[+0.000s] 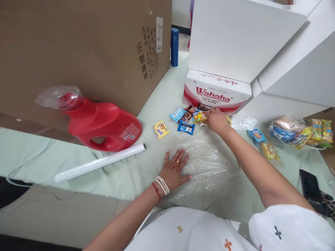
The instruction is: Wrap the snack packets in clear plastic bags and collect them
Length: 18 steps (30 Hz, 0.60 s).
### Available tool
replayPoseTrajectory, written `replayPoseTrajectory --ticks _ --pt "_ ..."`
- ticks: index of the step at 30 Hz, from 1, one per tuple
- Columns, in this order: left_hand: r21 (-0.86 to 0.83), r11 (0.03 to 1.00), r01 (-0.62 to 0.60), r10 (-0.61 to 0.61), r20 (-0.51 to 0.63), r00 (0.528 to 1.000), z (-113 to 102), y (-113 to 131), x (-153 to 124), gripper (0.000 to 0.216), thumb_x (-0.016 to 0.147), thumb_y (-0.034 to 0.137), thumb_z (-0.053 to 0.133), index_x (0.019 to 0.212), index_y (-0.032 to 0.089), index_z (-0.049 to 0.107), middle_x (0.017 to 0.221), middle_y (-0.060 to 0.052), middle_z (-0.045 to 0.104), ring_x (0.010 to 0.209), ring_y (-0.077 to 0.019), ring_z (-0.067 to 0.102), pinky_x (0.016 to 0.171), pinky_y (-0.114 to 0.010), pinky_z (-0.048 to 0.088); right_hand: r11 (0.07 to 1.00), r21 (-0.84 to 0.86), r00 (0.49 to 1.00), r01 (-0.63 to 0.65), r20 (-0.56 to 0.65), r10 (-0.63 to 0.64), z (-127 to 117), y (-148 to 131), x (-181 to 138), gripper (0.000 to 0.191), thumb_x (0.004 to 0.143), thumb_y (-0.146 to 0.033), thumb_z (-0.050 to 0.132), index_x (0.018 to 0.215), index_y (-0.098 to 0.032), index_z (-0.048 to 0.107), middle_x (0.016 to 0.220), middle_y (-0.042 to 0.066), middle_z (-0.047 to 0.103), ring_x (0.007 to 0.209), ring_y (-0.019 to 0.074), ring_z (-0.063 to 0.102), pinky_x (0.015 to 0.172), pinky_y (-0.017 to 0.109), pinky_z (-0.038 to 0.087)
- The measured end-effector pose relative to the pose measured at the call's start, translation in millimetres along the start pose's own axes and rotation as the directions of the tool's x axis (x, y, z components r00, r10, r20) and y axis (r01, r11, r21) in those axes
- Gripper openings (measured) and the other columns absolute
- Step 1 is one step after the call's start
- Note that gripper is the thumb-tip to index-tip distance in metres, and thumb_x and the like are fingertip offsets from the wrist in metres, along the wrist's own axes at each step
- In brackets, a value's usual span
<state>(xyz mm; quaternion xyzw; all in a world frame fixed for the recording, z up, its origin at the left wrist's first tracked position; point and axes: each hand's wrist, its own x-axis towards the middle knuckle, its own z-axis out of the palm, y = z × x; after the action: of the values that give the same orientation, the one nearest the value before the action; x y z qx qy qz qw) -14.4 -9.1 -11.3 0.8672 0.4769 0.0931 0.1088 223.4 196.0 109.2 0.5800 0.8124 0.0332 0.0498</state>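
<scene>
My left hand [176, 171] lies flat with its fingers spread, pressing on the left side of a clear plastic sheet or bag [206, 167]. Farther forward, my right hand [216, 120] reaches into a small heap of wrapped snacks, its fingers closed at a yellow snack packet [200, 116]. Around it are a dark blue packet [186, 128], a light blue packet [177, 114] and brown chocolate packets [185, 118]. A yellow-and-white packet [161, 129] lies apart to the left. My right hand partly covers the packets beneath it.
Behind the snacks stands a white Wahaha carton [217, 92]. A red jug [104, 125] and a white roll [101, 162] lie left, by a large cardboard box [78, 45]. At right are a bowl of snacks [290, 132], loose packets [255, 136] and a phone [310, 186].
</scene>
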Motion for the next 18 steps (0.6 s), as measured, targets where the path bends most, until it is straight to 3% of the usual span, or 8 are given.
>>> replayPoseTrajectory --ticks 3,5,7,9,11,15,16,18 --pt "-0.027 0.999 0.035 -0.036 -0.027 0.999 5.2 14.6 -10.4 0.091 0.094 0.073 0.046 0.164 0.016 0.029 0.168 -0.02 0.032 0.157 -0.0363 0.027 0.125 -0.068 -0.008 0.943 0.331 0.992 0.035 -0.129 0.009 -6.8 -1.5 -63.2 0.039 0.09 -0.036 0.065 0.123 -0.015 0.065 0.115 0.017 0.066 0.113 0.0353 0.056 0.099 0.049 0.045" --pt "-0.037 0.999 0.04 -0.041 -0.037 0.998 8.3 22.1 -15.8 0.088 0.096 0.07 0.045 0.163 0.016 0.03 0.167 -0.021 0.034 0.157 -0.037 0.027 0.124 -0.069 -0.01 0.736 0.668 0.993 0.114 -0.053 -0.106 -1.8 -10.3 -116.3 0.036 0.09 -0.042 0.065 0.119 -0.021 0.064 0.112 0.01 0.067 0.104 0.028 0.06 0.096 0.044 0.048" --pt "-0.037 0.998 0.041 -0.043 -0.039 0.998 10.0 24.5 -17.9 0.084 0.097 0.066 0.045 0.163 0.016 0.03 0.167 -0.021 0.035 0.157 -0.0368 0.028 0.124 -0.07 -0.011 0.464 0.886 0.972 -0.013 0.119 -0.201 15.1 -18.3 -165.7 0.034 0.09 -0.046 0.066 0.114 -0.023 0.063 0.12 0.008 0.067 0.105 0.024 0.063 0.091 0.037 0.052" --pt "-0.038 0.998 0.043 -0.045 -0.033 0.998 9.9 21.7 -16.0 0.085 0.098 0.064 0.046 0.164 0.015 0.027 0.166 -0.021 0.035 0.156 -0.0361 0.03 0.123 -0.07 -0.013 0.275 0.936 0.963 -0.22 0.254 -0.094 39.6 -16.6 -203.0 0.035 0.087 -0.051 0.068 0.107 -0.022 0.064 0.137 0.011 0.062 0.118 0.0257 0.062 0.095 0.037 0.052" --pt "-0.04 0.998 0.054 -0.055 -0.021 0.998 8.2 15.6 -10.7 0.089 0.096 0.066 0.049 0.164 0.015 0.025 0.166 -0.021 0.035 0.155 -0.0363 0.032 0.122 -0.071 -0.015 0.162 0.923 0.934 -0.349 0.329 0.136 61.5 -1.8 -226.5 0.042 0.081 -0.056 0.073 0.101 -0.02 0.065 0.142 0.013 0.06 0.124 0.0294 0.06 0.098 0.04 0.051" --pt "-0.028 0.994 0.11 -0.109 0.022 0.994 3.4 4.3 1.8 0.096 0.09 0.071 0.054 0.165 0.017 0.025 0.167 -0.022 0.032 0.155 -0.0393 0.033 0.122 -0.074 -0.009 0.119 0.929 0.827 -0.351 0.248 0.505 68.5 35.1 -250.5 0.048 0.081 -0.059 0.071 0.109 -0.021 0.062 0.117 0.011 0.07 0.109 0.0287 0.065 0.094 0.041 0.052" --pt "-0.025 0.992 0.123 -0.122 0.035 0.992 2.4 2.9 4.0 0.096 0.09 0.071 0.054 0.165 0.017 0.026 0.167 -0.022 0.031 0.155 -0.0399 0.033 0.122 -0.075 -0.006 0.145 0.937 0.828 -0.319 0.201 0.523 63.0 37.3 -254.7 0.046 0.083 -0.058 0.07 0.111 -0.022 0.061 0.112 0.01 0.071 0.105 0.0276 0.066 0.093 0.04 0.053" --pt "-0.017 0.991 0.135 -0.134 0.054 0.99 0.8 1.5 6.1 0.089 0.094 0.068 0.05 0.164 0.018 0.027 0.168 -0.022 0.031 0.155 -0.0396 0.033 0.121 -0.076 -0.002 0.229 0.948 0.909 -0.223 0.117 0.4 49.9 29.3 -262.3 0.04 0.086 -0.05 0.068 0.114 -0.023 0.059 0.118 0.01 0.07 0.11 0.0268 0.066 0.095 0.04 0.053"
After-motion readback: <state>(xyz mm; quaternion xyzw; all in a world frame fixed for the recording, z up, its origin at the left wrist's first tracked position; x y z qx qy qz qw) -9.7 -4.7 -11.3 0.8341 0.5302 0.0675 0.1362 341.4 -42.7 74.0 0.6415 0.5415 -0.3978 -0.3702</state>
